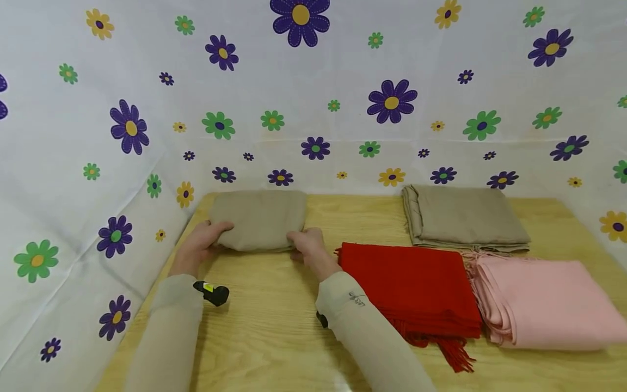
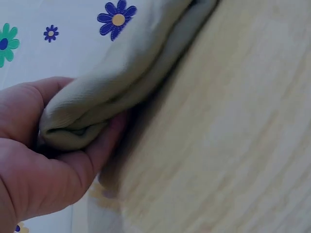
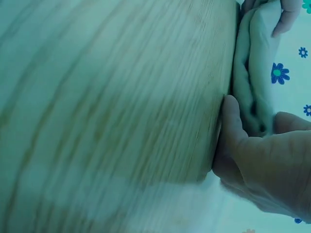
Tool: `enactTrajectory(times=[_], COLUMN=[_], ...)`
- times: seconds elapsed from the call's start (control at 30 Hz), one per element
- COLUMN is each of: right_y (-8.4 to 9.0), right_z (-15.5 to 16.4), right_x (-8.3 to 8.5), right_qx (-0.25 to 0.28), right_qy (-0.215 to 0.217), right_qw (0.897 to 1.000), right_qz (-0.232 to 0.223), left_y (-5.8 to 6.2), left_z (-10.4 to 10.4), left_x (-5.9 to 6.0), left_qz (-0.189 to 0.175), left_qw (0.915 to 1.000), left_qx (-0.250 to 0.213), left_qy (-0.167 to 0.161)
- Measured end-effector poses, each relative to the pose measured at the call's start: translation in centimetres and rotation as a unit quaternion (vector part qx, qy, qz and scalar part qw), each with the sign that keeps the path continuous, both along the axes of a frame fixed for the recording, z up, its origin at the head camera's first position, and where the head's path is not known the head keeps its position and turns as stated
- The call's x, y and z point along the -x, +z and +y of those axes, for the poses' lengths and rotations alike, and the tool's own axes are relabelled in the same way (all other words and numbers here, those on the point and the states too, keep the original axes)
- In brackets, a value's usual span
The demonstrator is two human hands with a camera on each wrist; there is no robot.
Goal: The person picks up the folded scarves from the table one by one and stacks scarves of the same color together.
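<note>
Both hands are on the folded beige cloth [image 1: 259,219] at the back left of the wooden worktop [image 1: 274,305], close to the flowered backdrop [image 1: 313,81]. The left hand [image 1: 203,242] grips the cloth's near left corner: in the left wrist view the thumb lies over the top and the fingers [image 2: 104,145] curl underneath, pinching the folded layers between them. The right hand [image 1: 309,246] has the near right corner; the right wrist view shows its fingers [image 3: 231,126] tucked between cloth and worktop, the thumb on top, so it is closed round the edge too. The cloth lies mostly flat, its near edge caught between the 2 hands.

To the right, 3 more folded pieces rest on the worktop. A red scarf [image 1: 409,288] with fringe sits just beside the right forearm. A pink cloth [image 1: 548,302] lies touching the red scarf's right side. Behind these 2, a second beige cloth [image 1: 465,218] sits at the back, well apart from the one being held. Both arms wear pale sleeves [image 1: 362,332].
</note>
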State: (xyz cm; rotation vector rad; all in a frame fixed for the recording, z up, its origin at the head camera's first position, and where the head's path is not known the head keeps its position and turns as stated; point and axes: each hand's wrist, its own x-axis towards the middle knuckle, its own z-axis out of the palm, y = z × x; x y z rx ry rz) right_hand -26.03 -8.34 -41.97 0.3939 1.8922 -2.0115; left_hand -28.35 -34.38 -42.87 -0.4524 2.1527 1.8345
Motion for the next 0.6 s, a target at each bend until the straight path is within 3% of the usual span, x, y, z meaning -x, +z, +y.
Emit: enactTrajectory(times=[0.1, 0.2, 0.3, 0.47, 0.6], right_y=[0.4, 0.5, 0.2, -0.4, -0.6], right_z=[0.0, -0.2, -0.1, 0.0, 0.5], right_x=[0.2, 0.4, 0.5, 0.6, 0.8], right_qx=[-0.004, 0.002, 0.033, 0.112, 0.082], right_qy=[-0.011, -0.027, -0.044, -0.081, -0.059], right_qw=[1.000, 0.999, 0.998, 0.990, 0.993], right_qz=[0.020, 0.020, 0.012, 0.023, 0.058], left_y=[0.6, 0.9, 0.7, -0.1, -0.1], left_z=[0.2, 0.3, 0.4, 0.3, -0.2], left_x=[0.4, 0.6, 0.3, -0.5, -1.1], left_qz=[0.003, 0.012, 0.027, 0.050, 0.060], left_qw=[0.9986, 0.9983, 0.9987, 0.9947, 0.9817], left_qx=[-0.048, -0.051, -0.044, -0.025, 0.036], left_qy=[0.022, 0.026, 0.007, -0.086, -0.177])
